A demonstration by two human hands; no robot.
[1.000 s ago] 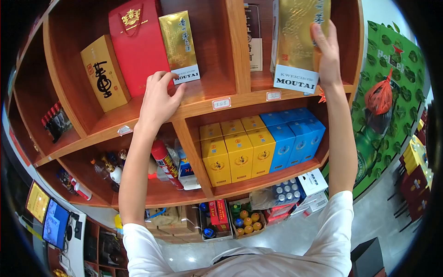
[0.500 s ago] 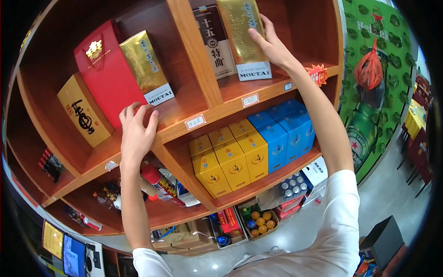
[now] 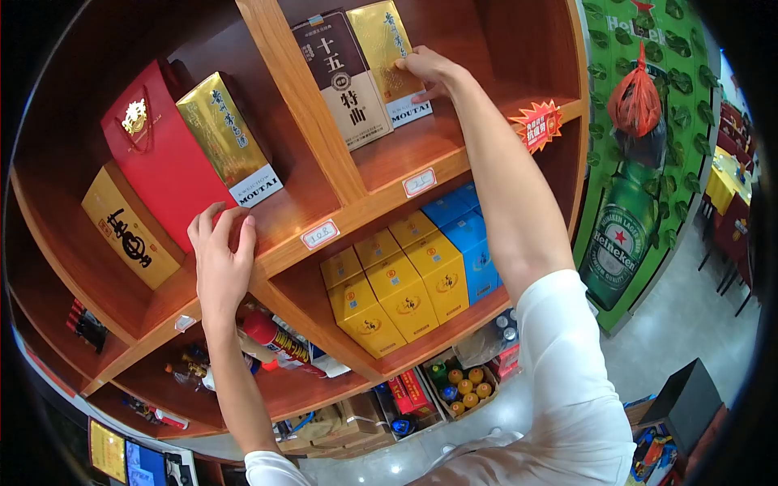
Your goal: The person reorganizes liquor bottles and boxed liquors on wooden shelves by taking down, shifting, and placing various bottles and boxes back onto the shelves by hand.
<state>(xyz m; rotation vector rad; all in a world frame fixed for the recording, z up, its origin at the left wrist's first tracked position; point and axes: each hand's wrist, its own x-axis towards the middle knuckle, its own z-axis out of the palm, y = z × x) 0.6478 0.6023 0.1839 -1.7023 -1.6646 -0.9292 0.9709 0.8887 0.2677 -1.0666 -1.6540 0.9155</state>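
My right hand [image 3: 434,71] is closed on the right side of a gold-and-white Moutai box [image 3: 378,50]. That box stands upright at the back of the upper right compartment, beside a brown-and-beige liquor box [image 3: 344,85]. My left hand [image 3: 222,251] rests at the front edge of the upper shelf, fingers apart and bent, holding nothing. Just behind it are a red gift bag [image 3: 158,138] and another gold-and-white Moutai box [image 3: 229,138]. Further left leans a tan box [image 3: 130,227] with black lettering.
Yellow boxes [image 3: 405,296] and blue boxes [image 3: 478,251] line the shelf below. Price tags [image 3: 320,234] and a red starburst sign [image 3: 537,125] sit on the wooden edge. A red plastic bag [image 3: 634,105] hangs by a green beer poster. Crates [image 3: 460,387] stand on the floor.
My right hand has moved the Moutai box back, deeper into the compartment beside the brown-and-beige box. My left hand stays at the shelf edge while the view has shifted.
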